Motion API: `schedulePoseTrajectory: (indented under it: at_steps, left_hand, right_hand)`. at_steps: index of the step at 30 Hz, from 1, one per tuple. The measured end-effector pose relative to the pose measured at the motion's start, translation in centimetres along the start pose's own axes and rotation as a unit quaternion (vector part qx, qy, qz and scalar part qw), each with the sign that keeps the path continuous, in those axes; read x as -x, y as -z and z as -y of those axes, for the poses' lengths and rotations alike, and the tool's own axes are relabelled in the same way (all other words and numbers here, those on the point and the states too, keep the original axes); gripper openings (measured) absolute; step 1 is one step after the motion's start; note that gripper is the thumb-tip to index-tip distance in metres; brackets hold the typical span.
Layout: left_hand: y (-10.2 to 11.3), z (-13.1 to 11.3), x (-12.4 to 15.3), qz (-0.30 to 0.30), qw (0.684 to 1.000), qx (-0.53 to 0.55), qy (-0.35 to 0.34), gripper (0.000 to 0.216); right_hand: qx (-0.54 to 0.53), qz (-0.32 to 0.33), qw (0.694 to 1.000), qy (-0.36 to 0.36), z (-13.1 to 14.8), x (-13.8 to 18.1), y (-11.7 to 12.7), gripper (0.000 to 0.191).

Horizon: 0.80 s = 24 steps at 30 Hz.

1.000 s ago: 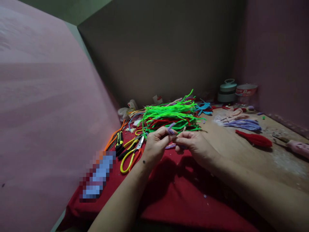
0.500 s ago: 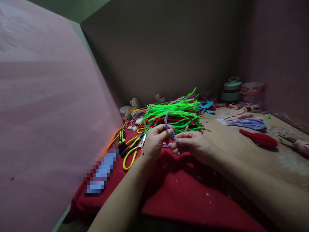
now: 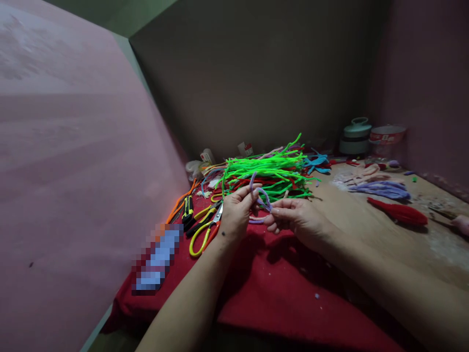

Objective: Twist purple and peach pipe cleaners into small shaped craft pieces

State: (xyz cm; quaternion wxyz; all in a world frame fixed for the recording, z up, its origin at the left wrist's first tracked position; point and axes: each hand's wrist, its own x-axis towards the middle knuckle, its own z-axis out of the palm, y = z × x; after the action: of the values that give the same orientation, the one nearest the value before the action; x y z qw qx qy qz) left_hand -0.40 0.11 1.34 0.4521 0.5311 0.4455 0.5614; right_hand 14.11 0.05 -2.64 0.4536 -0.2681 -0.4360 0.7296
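Note:
A purple pipe cleaner (image 3: 264,196) is bent into a small loop between my two hands, one end standing up above the fingers. My left hand (image 3: 240,208) pinches it at the left side of the loop. At the loop's right end, the thumb and fingertips of my right hand (image 3: 291,215) are closed on the same pipe cleaner. Under the hands, a purple and pink strand (image 3: 256,220) lies on the red cloth (image 3: 278,293). Just behind is a pile of bright green pipe cleaners (image 3: 264,168), with red and darker green ones beneath.
Left of my hands lie yellow-handled scissors (image 3: 200,239), pliers (image 3: 203,217) and a yellow-black cutter (image 3: 188,209). To the right are purple pipe cleaners (image 3: 383,189) and a red bundle (image 3: 397,212). Another person's hand (image 3: 460,224) shows at the right edge. A lidded pot (image 3: 355,139) stands behind.
The purple pipe cleaner now shows an open loop between my hands, where it looked bunched together before. My hands have moved slightly apart. The view has shifted slightly.

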Motion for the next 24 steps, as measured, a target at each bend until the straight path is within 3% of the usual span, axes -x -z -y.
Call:
schedulePoseTrajectory:
  at_steps: [4, 8, 12, 24]
  left_hand:
    - [0.40, 0.29, -0.30, 0.012, 0.999, 0.032, 0.023, 0.031]
    - [0.49, 0.27, -0.28, 0.067, 0.994, 0.080, 0.043, 0.028]
    - [0.35, 0.18, -0.02, 0.107, 0.990, 0.058, 0.066, 0.026]
    - [0.03, -0.06, 0.17, 0.072, 0.994, -0.007, 0.078, 0.029]
  right_hand:
    - [-0.024, 0.000, 1.000, -0.003, -0.20, -0.15, 0.24, 0.014]
    - [-0.018, -0.003, 1.000, 0.000, 0.02, -0.05, 0.11, 0.015]
    - [-0.002, -0.004, 1.000, 0.001, 0.32, 0.14, -0.22, 0.015]
    - [-0.011, -0.016, 1.000, 0.002, 0.06, 0.10, -0.16, 0.016]
